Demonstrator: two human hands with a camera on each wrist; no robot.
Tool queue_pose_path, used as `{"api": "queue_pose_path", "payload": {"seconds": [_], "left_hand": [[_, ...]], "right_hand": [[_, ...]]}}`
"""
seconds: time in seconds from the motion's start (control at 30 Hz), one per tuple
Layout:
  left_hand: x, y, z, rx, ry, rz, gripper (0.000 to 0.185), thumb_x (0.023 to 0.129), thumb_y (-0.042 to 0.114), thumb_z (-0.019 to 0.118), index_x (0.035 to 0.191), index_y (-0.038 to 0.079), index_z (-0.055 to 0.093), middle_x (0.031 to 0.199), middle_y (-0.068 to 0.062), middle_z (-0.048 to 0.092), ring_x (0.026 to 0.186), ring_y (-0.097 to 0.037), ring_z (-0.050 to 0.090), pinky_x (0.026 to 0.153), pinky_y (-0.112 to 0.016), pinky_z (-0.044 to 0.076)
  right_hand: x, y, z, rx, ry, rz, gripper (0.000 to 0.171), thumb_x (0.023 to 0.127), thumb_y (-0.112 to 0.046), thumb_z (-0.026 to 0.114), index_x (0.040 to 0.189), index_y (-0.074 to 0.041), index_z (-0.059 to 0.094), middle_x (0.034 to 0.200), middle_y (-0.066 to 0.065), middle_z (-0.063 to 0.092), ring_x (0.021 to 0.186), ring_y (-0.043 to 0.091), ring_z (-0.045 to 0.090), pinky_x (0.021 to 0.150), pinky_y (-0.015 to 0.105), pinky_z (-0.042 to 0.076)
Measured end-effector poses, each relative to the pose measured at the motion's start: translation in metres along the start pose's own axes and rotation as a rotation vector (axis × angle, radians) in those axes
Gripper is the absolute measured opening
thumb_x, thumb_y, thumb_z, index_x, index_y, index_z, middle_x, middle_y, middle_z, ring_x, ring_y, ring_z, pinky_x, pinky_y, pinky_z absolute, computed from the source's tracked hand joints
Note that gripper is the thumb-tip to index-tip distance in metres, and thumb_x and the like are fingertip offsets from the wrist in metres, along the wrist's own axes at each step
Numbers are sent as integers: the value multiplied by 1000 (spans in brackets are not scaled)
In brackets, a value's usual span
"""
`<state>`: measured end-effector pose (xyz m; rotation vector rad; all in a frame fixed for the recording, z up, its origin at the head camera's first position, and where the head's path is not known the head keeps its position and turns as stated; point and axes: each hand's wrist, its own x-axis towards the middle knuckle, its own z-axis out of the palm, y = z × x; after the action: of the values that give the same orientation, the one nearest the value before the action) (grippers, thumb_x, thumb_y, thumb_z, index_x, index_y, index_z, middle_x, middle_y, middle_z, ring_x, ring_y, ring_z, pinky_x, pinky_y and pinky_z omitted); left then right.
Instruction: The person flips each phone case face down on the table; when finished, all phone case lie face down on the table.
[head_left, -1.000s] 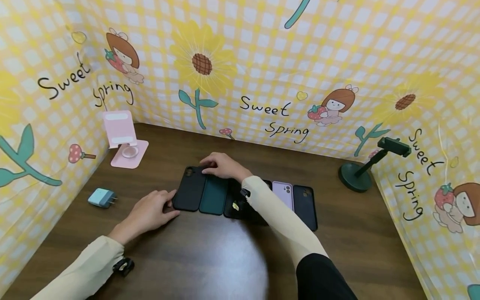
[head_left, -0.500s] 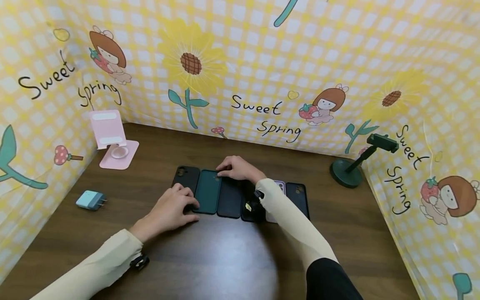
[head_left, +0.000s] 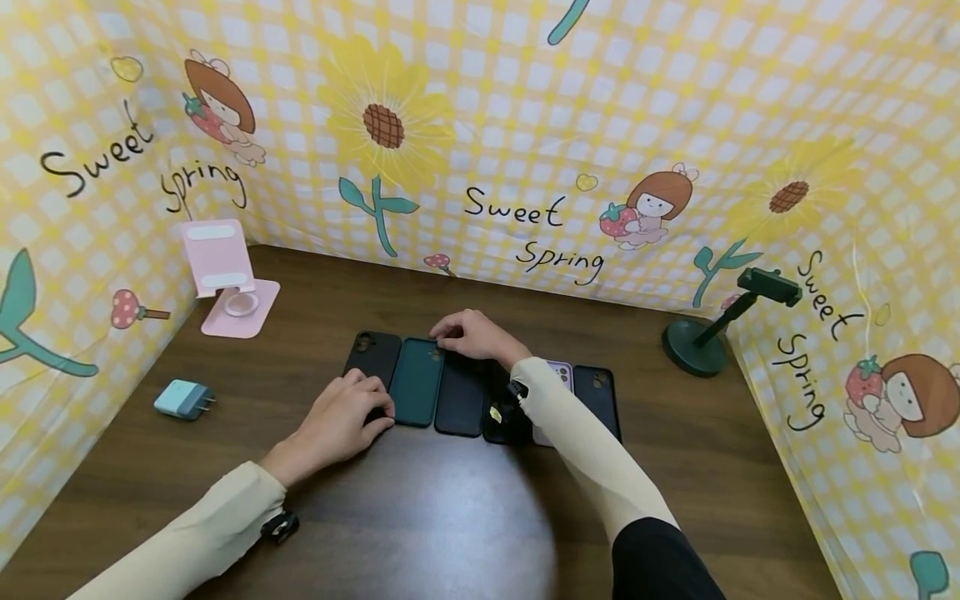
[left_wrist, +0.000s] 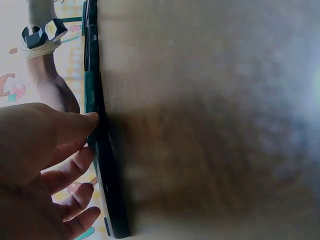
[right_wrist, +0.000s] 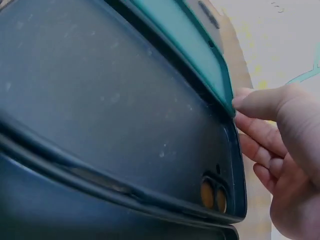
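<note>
brown table [head_left: 450,517]: both hands touch the green case [head_left: 417,382] with relaxed fingers (wrist views show fingertip contact).

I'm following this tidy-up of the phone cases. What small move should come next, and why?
Probably nudge the green case square into the row: the right hand touches its far corner, the left hand its near end, and it overlaps the black case beside it.

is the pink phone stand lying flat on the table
No, the pink phone stand sits upright on its base at the table's far left corner, its back panel tilted up.
</note>
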<state>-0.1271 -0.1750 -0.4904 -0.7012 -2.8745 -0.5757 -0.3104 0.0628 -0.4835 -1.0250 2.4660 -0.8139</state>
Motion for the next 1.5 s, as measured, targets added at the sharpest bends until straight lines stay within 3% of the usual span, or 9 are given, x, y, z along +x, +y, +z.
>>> {"api": "queue_pose_path", "payload": {"seconds": [0.1, 0.37, 0.53, 0.67, 0.77, 0.97, 1.13, 1.37, 1.5], "left_hand": [[-1, -1, 0, -2, 18, -22, 9, 87, 22, 83, 84, 25, 75, 89, 8, 66, 85, -14, 48, 74, -32, 39], [-2, -1, 3, -19, 54, -19, 9, 87, 23, 82, 84, 26, 74, 88, 9, 68, 86, -15, 51, 75, -34, 40], [-2, 1, 4, -30, 74, -10, 12, 87, 24, 83, 83, 26, 72, 85, 9, 68, 85, -15, 51, 75, -33, 41], [-1, 1, 4, -28, 68, 6, 13, 87, 24, 83, 83, 27, 71, 82, 11, 68, 84, -14, 51, 74, -33, 41], [-1, 1, 4, -29, 56, 10, 13, 87, 24, 83, 83, 27, 71, 81, 13, 68, 85, -13, 51, 74, -32, 42], [0, 2, 5, -45, 37, 6, 13, 89, 24, 81, 84, 28, 69, 82, 15, 66, 84, -11, 50, 75, -31, 42], [0, 3, 6, -62, 27, 11, 13, 91, 24, 78, 86, 28, 68, 82, 15, 64, 86, -11, 51, 77, -33, 43], [1, 5, 4, -46, 25, 9, 11, 92, 25, 78, 87, 28, 69, 83, 11, 66, 93, -17, 55, 79, -38, 45], [3, 8, 1, 6, 34, 7, 9, 89, 19, 77, 96, 19, 71, 91, -1, 69, 98, -25, 59, 80, -42, 48]], "right_hand": [[1, -2, 1, -40, -2, 35, 24, 101, -17, 66, 123, -13, 76, 116, 3, 78, 106, 16, 71, 95, 30, 55], [6, -15, -2, -147, 11, 93, 22, 102, -21, 62, 115, -20, 79, 120, -2, 77, 114, 19, 67, 114, 48, 34], [7, -16, -11, -3, 18, 57, 24, 105, -20, 58, 118, -18, 78, 119, 0, 76, 101, 16, 68, 97, 36, 49], [2, -14, -16, 188, -12, 75, 34, 108, -14, 45, 125, -14, 75, 123, 6, 73, 93, 20, 64, 81, 31, 50], [-3, -9, -16, 282, -30, 74, 40, 106, -7, 42, 130, -15, 72, 127, 7, 71, 98, 23, 64, 84, 30, 51], [-10, 5, -11, 394, -21, 31, 33, 104, -11, 60, 135, -17, 69, 130, 4, 73, 122, 16, 66, 105, 33, 52], [-10, 9, -6, 478, -13, 6, 38, 100, -10, 66, 138, -11, 66, 131, 8, 72, 122, 19, 67, 104, 33, 52], [-9, 9, -2, 478, 15, -32, 39, 99, -13, 69, 137, -7, 66, 130, 7, 73, 122, 17, 67, 104, 31, 52], [-8, 7, 1, 410, -15, -35, 34, 98, -19, 71, 131, -11, 72, 125, 4, 75, 112, 14, 70, 99, 30, 54]]}}
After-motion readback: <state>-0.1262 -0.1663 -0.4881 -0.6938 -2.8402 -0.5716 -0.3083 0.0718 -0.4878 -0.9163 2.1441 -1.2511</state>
